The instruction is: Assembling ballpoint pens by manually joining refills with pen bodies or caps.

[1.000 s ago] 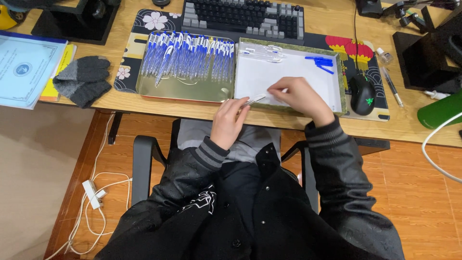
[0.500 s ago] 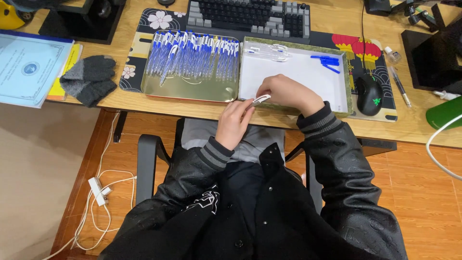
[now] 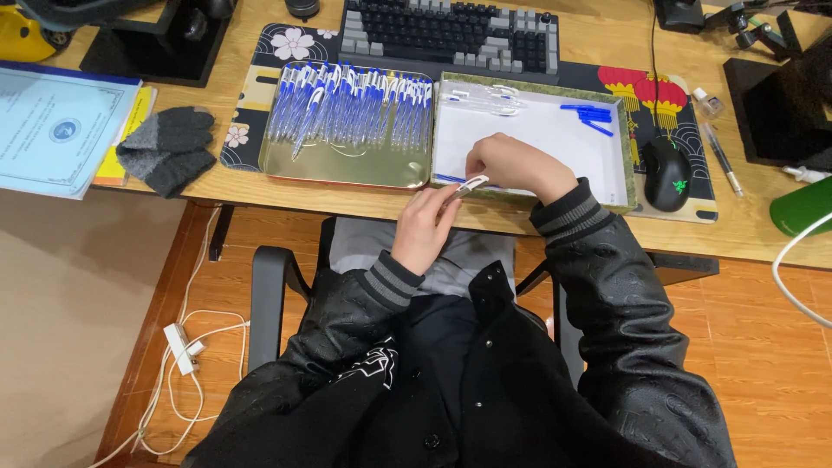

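At the desk's front edge my left hand pinches the near end of a clear pen barrel. My right hand grips the barrel's far end, over the near left corner of a white-lined box tray. A thin blue refill lies in that corner, partly hidden by my right hand. In the same tray, several blue caps lie at the far right and clear barrels at the far left. To the left, a gold tray holds several blue-and-white pens.
A dark keyboard sits behind the trays, a black mouse to the right, and grey gloves and blue papers to the left. A loose pen and a green object lie at far right. Below are chair arms and white cables.
Both hands have stayed together on the barrel at the tray's near left corner, shifting slightly left. The head view has moved, so the desk sits lower in the picture.
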